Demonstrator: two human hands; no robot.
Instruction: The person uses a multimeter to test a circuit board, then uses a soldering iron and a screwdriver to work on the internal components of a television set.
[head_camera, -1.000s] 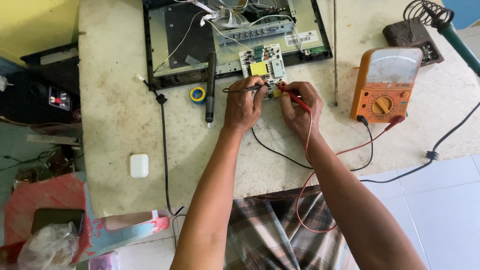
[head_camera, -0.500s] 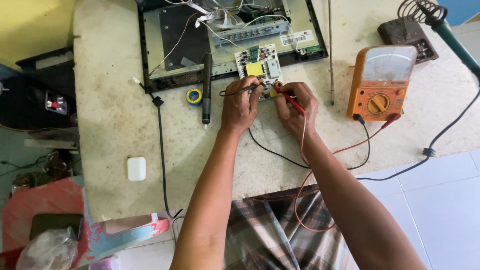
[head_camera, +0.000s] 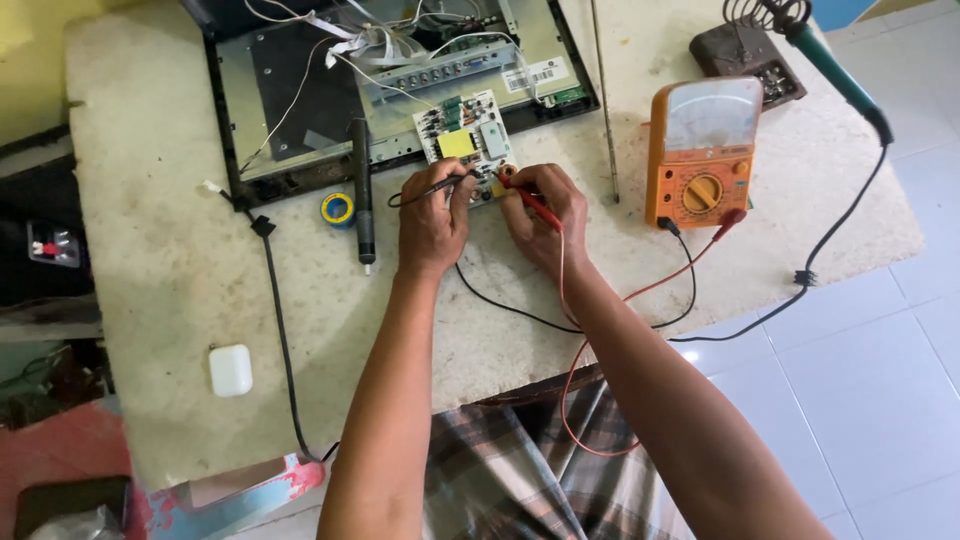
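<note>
On the far left of the stone-topped workbench (head_camera: 150, 260) lies a small white case (head_camera: 230, 369), then a roll of blue and yellow tape (head_camera: 337, 209) and a dark pen-shaped tool (head_camera: 362, 190) in front of an opened monitor chassis (head_camera: 300, 90). My left hand (head_camera: 432, 225) pinches the black test probe (head_camera: 425, 188), its tip on the small circuit board (head_camera: 465, 145). My right hand (head_camera: 545, 215) grips the red test probe (head_camera: 530, 203) against the same board. Both wrists rest low, fingers curled. Probing looks underway; I judge the reading unfinished. Rightward sits the orange analog multimeter (head_camera: 702, 150), leads plugged in, and beyond it a soldering iron (head_camera: 835, 65).
</note>
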